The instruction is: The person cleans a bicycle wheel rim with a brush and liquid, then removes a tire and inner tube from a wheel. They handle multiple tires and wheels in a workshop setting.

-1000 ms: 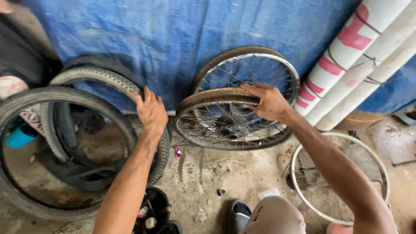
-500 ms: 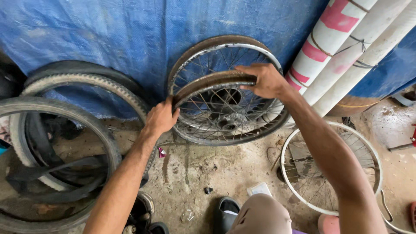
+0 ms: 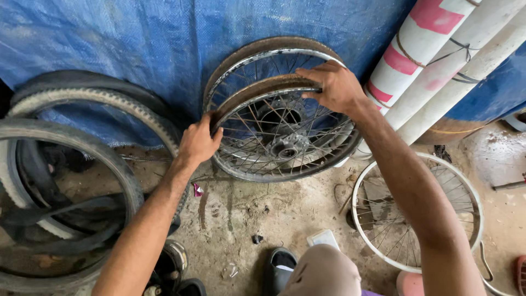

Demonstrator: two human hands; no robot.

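Observation:
A rusty spoked bicycle wheel rim (image 3: 285,164) leans tilted off the dirt floor, its hub near the middle. My left hand (image 3: 198,141) grips its left edge and my right hand (image 3: 335,86) grips its top edge. Right behind it a second spoked rim (image 3: 257,60) leans upright against a blue tarp (image 3: 137,44).
Several worn tyres (image 3: 71,164) stand stacked at the left. White and pink pipes (image 3: 438,60) lean at the right, tied with wire. A pale spoked rim (image 3: 416,214) lies on the floor at the lower right. My knee and a sandalled foot (image 3: 282,266) show at the bottom.
My left hand moved right from the tyre onto the front rim's left edge. The view shifted so the rims sit nearer the centre.

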